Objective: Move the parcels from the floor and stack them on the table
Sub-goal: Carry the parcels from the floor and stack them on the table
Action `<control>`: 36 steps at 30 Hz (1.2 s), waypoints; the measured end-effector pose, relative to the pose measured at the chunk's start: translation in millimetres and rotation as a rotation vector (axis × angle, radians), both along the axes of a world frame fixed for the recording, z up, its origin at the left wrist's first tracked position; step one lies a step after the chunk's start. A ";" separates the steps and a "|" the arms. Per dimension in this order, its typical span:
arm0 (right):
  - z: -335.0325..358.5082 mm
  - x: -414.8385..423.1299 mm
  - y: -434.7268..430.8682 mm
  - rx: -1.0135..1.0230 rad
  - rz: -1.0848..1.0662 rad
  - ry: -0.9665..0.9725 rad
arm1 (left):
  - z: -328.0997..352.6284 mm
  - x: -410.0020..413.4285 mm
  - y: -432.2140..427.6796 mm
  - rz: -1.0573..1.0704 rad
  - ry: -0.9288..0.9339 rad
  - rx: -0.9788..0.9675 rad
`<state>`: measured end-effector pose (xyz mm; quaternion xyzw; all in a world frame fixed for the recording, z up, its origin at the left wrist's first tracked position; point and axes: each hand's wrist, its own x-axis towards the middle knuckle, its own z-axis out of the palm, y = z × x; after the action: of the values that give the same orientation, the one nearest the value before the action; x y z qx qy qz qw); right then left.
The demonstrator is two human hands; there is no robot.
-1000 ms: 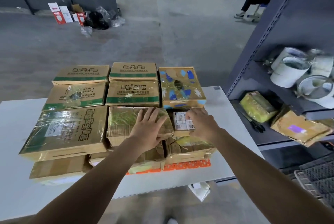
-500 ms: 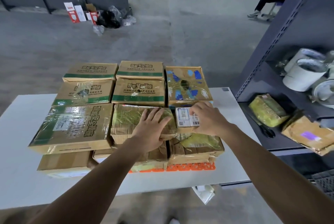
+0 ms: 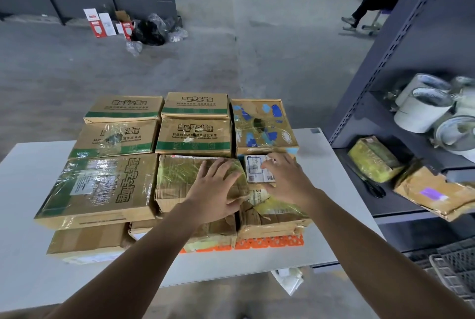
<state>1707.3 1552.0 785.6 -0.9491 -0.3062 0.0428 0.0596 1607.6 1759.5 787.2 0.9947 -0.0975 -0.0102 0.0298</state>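
Several brown cardboard parcels stand packed together in two layers on the white table [image 3: 30, 172]. My left hand [image 3: 216, 190] lies flat, fingers spread, on a taped parcel [image 3: 185, 177] in the middle of the front row, its thumb over the parcel's right edge. My right hand [image 3: 288, 179] rests with fingers apart on a small parcel with a white label [image 3: 255, 170] just to the right. A box with blue patches [image 3: 262, 125] sits behind it. A large flat box [image 3: 100, 187] lies at the front left.
A dark metal shelf [image 3: 380, 66] stands at the right with white tape rolls [image 3: 421, 110], a yellow-wrapped parcel [image 3: 372, 159] and a torn envelope [image 3: 434, 195]. A wire basket [image 3: 452, 272] sits low right. Black bags and small boxes [image 3: 144, 28] lie across the floor. Seated people are far back.
Both hands stay on the same two parcels; the right hand's fingers have loosened and spread over the label. The view has shifted slightly.
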 end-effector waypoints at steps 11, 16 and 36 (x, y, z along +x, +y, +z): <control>8.1 10.4 3.9 0.115 -0.197 -0.078 | 13.8 8.0 -8.3 0.011 -0.011 -0.061; 15.7 26.9 9.7 0.104 -0.170 -0.115 | 21.4 22.3 -20.8 0.051 -0.038 -0.066; 13.3 53.8 18.4 -0.138 -0.279 0.098 | 13.3 45.7 -6.1 0.328 0.139 0.029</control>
<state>1761.1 1570.4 798.9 -0.9810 -0.1644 0.1016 0.0144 1653.3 1753.4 800.6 0.9945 0.0688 -0.0752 0.0233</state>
